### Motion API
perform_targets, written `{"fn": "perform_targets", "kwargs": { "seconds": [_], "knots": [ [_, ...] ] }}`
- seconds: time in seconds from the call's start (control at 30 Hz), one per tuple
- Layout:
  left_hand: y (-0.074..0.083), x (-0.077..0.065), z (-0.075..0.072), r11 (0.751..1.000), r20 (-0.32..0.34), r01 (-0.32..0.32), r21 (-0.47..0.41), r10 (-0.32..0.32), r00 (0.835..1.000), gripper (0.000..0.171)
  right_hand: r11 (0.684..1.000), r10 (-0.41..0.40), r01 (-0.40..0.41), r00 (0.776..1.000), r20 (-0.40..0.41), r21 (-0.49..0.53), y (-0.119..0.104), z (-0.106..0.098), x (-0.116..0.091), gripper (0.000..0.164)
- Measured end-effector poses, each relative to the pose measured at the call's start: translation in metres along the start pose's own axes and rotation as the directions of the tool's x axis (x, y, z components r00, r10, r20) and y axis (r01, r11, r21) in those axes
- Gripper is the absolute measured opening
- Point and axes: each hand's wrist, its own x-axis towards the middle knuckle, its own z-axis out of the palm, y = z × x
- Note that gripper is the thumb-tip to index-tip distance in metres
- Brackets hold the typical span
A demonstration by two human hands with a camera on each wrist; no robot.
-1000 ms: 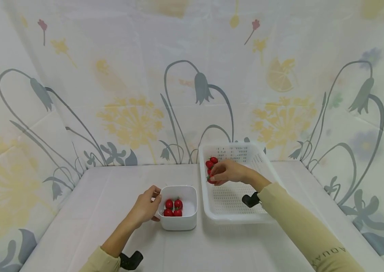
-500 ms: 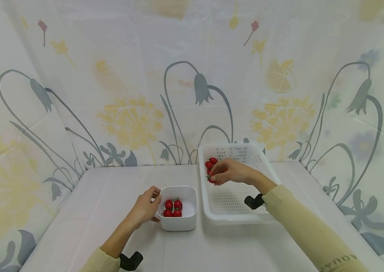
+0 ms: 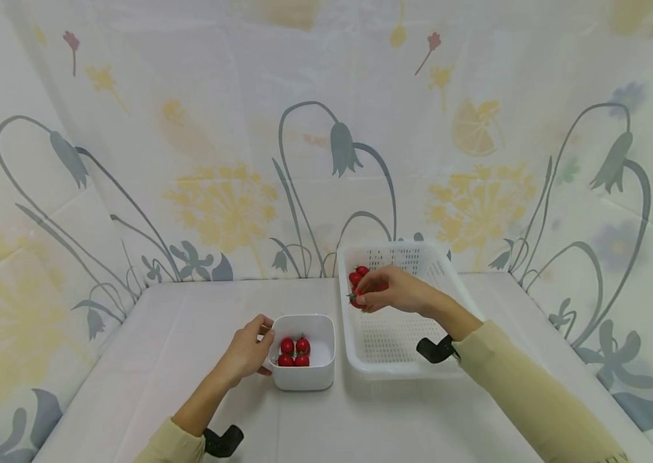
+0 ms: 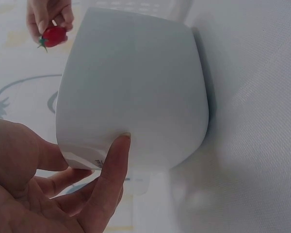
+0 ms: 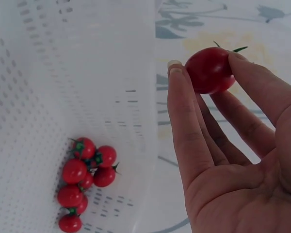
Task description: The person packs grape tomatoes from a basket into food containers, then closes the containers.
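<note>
My right hand [image 3: 396, 292] pinches a red cherry tomato [image 5: 211, 70] with a green stem between thumb and fingertips. It is raised above the white perforated basket [image 3: 396, 373], near the basket's left wall in the head view. More cherry tomatoes [image 5: 73, 171] lie in a cluster inside the basket, partly hidden by my hand in the head view. My left hand [image 3: 250, 349] holds the left side of a small white square box [image 3: 303, 379], one finger against its outer wall [image 4: 136, 87] in the left wrist view. Several cherry tomatoes [image 3: 294, 352] sit inside this box.
Box and basket stand side by side on a white-covered table [image 3: 199, 321], a narrow gap between them. Behind the table rises a flower-printed cloth [image 3: 222, 128]. A black wrist mount [image 3: 436, 350] is on the right wrist, another black mount [image 3: 223, 442] on the left.
My right hand has risen a little with the cherry tomato, and its forearm has shifted slightly right. The left hand and the box have stayed in place.
</note>
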Motion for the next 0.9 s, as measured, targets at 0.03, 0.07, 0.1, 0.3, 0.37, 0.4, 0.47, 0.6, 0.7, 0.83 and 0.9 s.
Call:
{"fn": "perform_targets", "kwargs": {
  "seconds": [0.03,0.07,0.1,0.3,0.37,0.4,0.47,0.6,0.7,0.83,0.9],
  "knots": [
    [0.0,0.0,0.0,1.0,-0.001,0.0,-0.001,0.0,1.0,0.02,1.0,-0.003,0.003,1.0,-0.008,0.004,-0.002,0.001,-0.001,0.023],
    [0.0,0.0,0.0,1.0,-0.001,0.0,0.0,0.0,1.0,0.02,1.0,-0.006,0.006,1.0,-0.015,0.011,-0.004,0.003,-0.001,0.023],
    [0.0,0.0,0.0,1.0,0.0,-0.001,0.001,0.001,1.0,0.02,1.0,-0.009,0.01,1.0,-0.024,0.018,-0.005,0.005,-0.002,0.023],
    [-0.001,0.001,0.0,1.0,0.002,-0.003,0.005,0.003,1.0,0.02,0.997,-0.006,0.01,0.998,-0.062,0.072,-0.013,0.02,-0.003,0.021],
    [-0.001,0.001,0.0,1.0,0.002,-0.006,0.004,0.006,1.0,0.02,0.996,0.004,0.002,0.998,-0.062,0.092,-0.015,0.026,-0.003,0.021],
    [-0.001,0.001,0.0,1.0,0.002,-0.007,0.004,0.007,1.0,0.02,0.995,0.007,-0.001,0.998,-0.064,0.099,-0.016,0.03,-0.002,0.021],
    [0.0,0.001,0.0,1.0,0.002,-0.009,0.003,0.009,1.0,0.02,0.994,0.011,-0.004,0.998,-0.064,0.112,-0.016,0.036,-0.001,0.02],
    [-0.001,0.002,0.0,1.0,0.002,-0.009,0.009,0.009,1.0,0.02,0.992,0.012,-0.004,0.998,-0.069,0.123,-0.018,0.048,0.0,0.019],
    [-0.002,0.002,0.001,1.0,0.002,-0.005,0.011,0.005,1.0,0.02,0.992,0.014,-0.005,0.997,-0.07,0.127,-0.019,0.054,0.001,0.02],
    [-0.003,0.002,0.0,1.0,0.003,-0.006,0.012,0.006,1.0,0.02,0.991,0.012,-0.002,0.997,-0.071,0.136,-0.021,0.061,0.004,0.02],
    [-0.003,0.002,0.0,1.0,0.004,-0.008,0.012,0.007,1.0,0.02,0.991,0.009,0.0,0.998,-0.07,0.133,-0.02,0.064,0.006,0.019]
  ]
}}
